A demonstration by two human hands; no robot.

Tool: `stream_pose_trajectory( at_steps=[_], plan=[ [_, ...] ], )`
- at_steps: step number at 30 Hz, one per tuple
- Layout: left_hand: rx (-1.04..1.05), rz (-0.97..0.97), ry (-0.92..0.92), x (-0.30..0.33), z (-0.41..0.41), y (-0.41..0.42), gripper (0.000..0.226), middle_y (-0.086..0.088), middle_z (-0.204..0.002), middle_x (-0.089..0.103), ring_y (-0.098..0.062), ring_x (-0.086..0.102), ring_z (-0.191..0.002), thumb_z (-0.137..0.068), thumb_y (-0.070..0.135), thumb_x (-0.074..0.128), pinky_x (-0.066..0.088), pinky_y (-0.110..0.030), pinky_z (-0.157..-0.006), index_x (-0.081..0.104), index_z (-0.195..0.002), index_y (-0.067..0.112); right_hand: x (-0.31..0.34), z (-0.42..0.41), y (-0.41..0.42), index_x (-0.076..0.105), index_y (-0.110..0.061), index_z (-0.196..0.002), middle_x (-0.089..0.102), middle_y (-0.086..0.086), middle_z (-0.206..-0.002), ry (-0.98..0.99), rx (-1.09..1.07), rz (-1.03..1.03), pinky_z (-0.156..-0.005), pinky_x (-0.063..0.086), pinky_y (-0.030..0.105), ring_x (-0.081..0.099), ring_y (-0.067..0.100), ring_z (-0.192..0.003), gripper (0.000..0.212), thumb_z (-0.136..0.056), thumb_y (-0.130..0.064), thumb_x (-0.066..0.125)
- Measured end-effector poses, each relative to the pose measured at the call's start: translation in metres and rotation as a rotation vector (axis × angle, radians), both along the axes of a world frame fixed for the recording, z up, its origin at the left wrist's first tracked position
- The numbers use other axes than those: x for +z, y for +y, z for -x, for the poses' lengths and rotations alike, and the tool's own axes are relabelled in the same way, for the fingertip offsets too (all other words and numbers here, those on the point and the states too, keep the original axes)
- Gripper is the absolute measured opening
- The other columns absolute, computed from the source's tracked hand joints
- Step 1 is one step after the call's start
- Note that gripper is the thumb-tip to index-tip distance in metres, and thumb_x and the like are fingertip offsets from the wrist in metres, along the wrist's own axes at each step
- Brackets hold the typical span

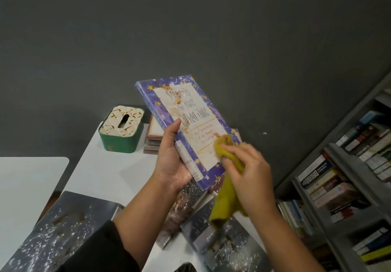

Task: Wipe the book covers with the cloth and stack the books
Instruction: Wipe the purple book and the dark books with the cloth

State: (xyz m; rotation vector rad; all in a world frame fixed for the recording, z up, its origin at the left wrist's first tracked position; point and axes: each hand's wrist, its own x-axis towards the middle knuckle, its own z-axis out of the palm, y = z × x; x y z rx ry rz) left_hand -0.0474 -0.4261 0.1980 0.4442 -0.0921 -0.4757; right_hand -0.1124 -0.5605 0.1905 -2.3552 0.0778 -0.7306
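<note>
My left hand (171,159) grips the spine edge of a purple book with yellow stars and a cream title panel (186,121), held tilted above the white table (110,172). Brown stains mark its cover. My right hand (247,172) holds a yellow-green cloth (227,195) and presses it on the cover's lower right corner; the rest of the cloth hangs down. Beneath the hands lie more books: a dark speckled one (220,240) and a brownish one (179,210). A small stack of books (153,138) sits at the back of the table.
A green tissue box with a patterned lid (121,130) stands at the back left of the table. A large dark speckled book (61,227) lies at the near left. A grey shelf full of books (347,176) stands to the right. A dark wall lies behind.
</note>
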Motion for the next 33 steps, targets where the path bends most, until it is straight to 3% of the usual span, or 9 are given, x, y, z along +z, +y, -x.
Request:
stream_pose_trajectory(
  at_steps=[3, 8, 10, 12, 17, 22, 25, 29, 33],
  plan=[
    [0.006, -0.031, 0.013, 0.002, 0.005, 0.0, 0.041, -0.012, -0.111, 0.071, -0.029, 0.07, -0.096, -0.093, 0.043, 0.039, 0.048, -0.048, -0.086, 0.065, -0.108, 0.015, 0.004, -0.017, -0.024, 0.068, -0.023, -0.11, 0.053, -0.016, -0.097, 0.082, -0.123, -0.123, -0.076, 0.041, 0.015, 0.056, 0.016, -0.1, 0.025, -0.087, -0.014, 0.064],
    [-0.008, -0.002, -0.003, 0.002, 0.003, 0.002, 0.047, -0.012, -0.108, 0.071, -0.028, 0.071, -0.093, -0.092, 0.044, 0.037, 0.051, -0.046, -0.082, 0.073, -0.101, 0.014, 0.006, 0.003, 0.002, 0.067, -0.025, -0.111, 0.052, -0.018, -0.099, 0.044, -0.134, 0.021, -0.078, 0.034, 0.004, 0.047, 0.007, -0.097, 0.028, -0.084, -0.019, 0.065],
    [-0.032, 0.013, -0.005, 0.002, 0.003, 0.002, 0.048, -0.014, -0.109, 0.07, -0.029, 0.07, -0.094, -0.086, 0.044, 0.042, 0.056, -0.046, -0.083, 0.077, -0.096, 0.012, 0.005, 0.018, 0.026, 0.067, -0.03, -0.111, 0.056, -0.019, -0.098, -0.01, -0.04, 0.138, -0.079, 0.04, 0.011, 0.047, 0.006, -0.092, 0.03, -0.082, -0.025, 0.06],
    [-0.065, 0.003, -0.004, 0.002, 0.003, 0.002, 0.051, -0.016, -0.114, 0.068, -0.03, 0.068, -0.099, -0.082, 0.046, 0.044, 0.055, -0.046, -0.084, 0.073, -0.106, 0.011, 0.002, 0.029, 0.039, 0.067, -0.032, -0.112, 0.058, -0.021, -0.098, -0.068, 0.055, 0.183, -0.078, 0.041, 0.014, 0.048, 0.004, -0.09, 0.033, -0.081, -0.027, 0.056],
    [-0.069, -0.013, -0.029, 0.002, 0.007, 0.0, 0.048, -0.014, -0.11, 0.07, -0.029, 0.069, -0.097, -0.081, 0.045, 0.042, 0.053, -0.046, -0.087, 0.078, -0.092, 0.015, 0.001, 0.007, 0.005, 0.069, -0.033, -0.108, 0.059, -0.019, -0.096, -0.033, -0.01, 0.009, -0.08, 0.042, 0.019, 0.052, 0.01, -0.093, 0.036, -0.08, -0.01, 0.07],
    [-0.037, -0.029, -0.026, 0.004, 0.012, -0.003, 0.045, -0.011, -0.107, 0.072, -0.028, 0.071, -0.093, -0.082, 0.044, 0.044, 0.049, -0.046, -0.083, 0.073, -0.101, 0.016, 0.003, -0.012, -0.018, 0.069, -0.024, -0.109, 0.049, -0.03, -0.097, 0.031, -0.153, -0.084, -0.074, 0.031, 0.0, 0.046, 0.007, -0.096, 0.029, -0.084, -0.011, 0.067],
    [-0.04, -0.023, -0.034, 0.004, 0.011, -0.002, 0.048, -0.013, -0.111, 0.07, -0.028, 0.069, -0.097, -0.082, 0.044, 0.043, 0.056, -0.044, -0.083, 0.072, -0.106, 0.013, 0.0, 0.002, 0.003, 0.069, -0.025, -0.11, 0.058, -0.017, -0.098, -0.022, -0.133, 0.026, -0.075, 0.036, 0.007, 0.047, 0.009, -0.092, 0.029, -0.083, -0.015, 0.067],
    [-0.08, 0.019, -0.021, 0.003, 0.009, 0.0, 0.049, -0.017, -0.109, 0.07, -0.03, 0.07, -0.094, -0.081, 0.044, 0.044, 0.057, -0.044, -0.079, 0.077, -0.096, 0.01, -0.002, 0.026, 0.04, 0.067, -0.028, -0.112, 0.058, -0.019, -0.098, -0.102, 0.058, 0.151, -0.074, 0.037, 0.012, 0.046, 0.007, -0.087, 0.034, -0.081, -0.028, 0.052],
    [-0.077, 0.001, -0.016, 0.001, 0.013, -0.001, 0.047, -0.015, -0.105, 0.071, -0.028, 0.07, -0.092, -0.082, 0.042, 0.043, 0.058, -0.042, -0.079, 0.078, -0.091, 0.011, -0.004, 0.023, 0.03, 0.068, -0.029, -0.11, 0.059, -0.017, -0.096, -0.106, 0.07, 0.12, -0.075, 0.038, 0.014, 0.048, 0.008, -0.087, 0.032, -0.081, -0.025, 0.055]
  ],
)
